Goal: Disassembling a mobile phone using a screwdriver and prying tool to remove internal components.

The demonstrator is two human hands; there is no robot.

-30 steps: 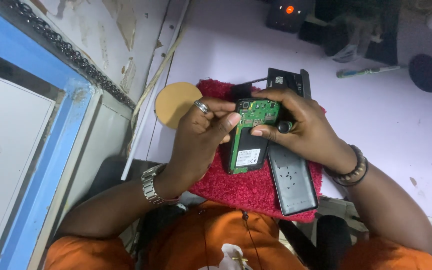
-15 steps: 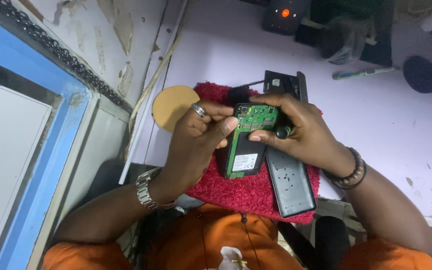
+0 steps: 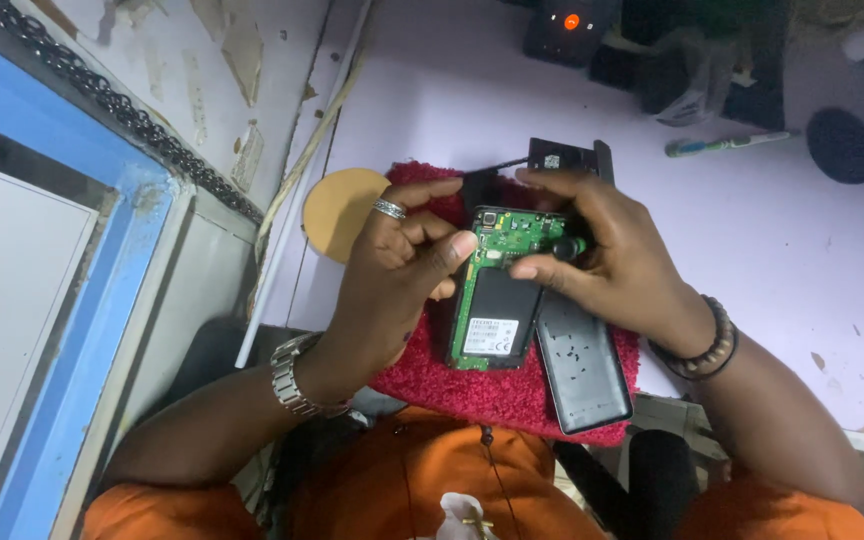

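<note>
We look down on a pale lilac table (image 3: 752, 260) set against a peeling wall, with a blue frame (image 3: 72, 330) running along the far left. Under both hands lies a red mat (image 3: 492, 385). On it, between the hands, sits an opened phone (image 3: 497, 290), its green board and dark battery facing up. Our left hand (image 3: 397, 275), ring on one finger and a metal watch (image 3: 292, 375) at the wrist, curls closed, thumb tip pressing the phone's left edge. Our right hand (image 3: 607, 260), beaded bracelet at the wrist, is closed on a black screwdriver (image 3: 567, 247) held at the board's upper right corner. Just below that hand lies a black cover (image 3: 582, 370). Beyond the left hand sits a yellow disc (image 3: 337, 210); well beyond the right, a toothbrush (image 3: 727, 145).
</note>
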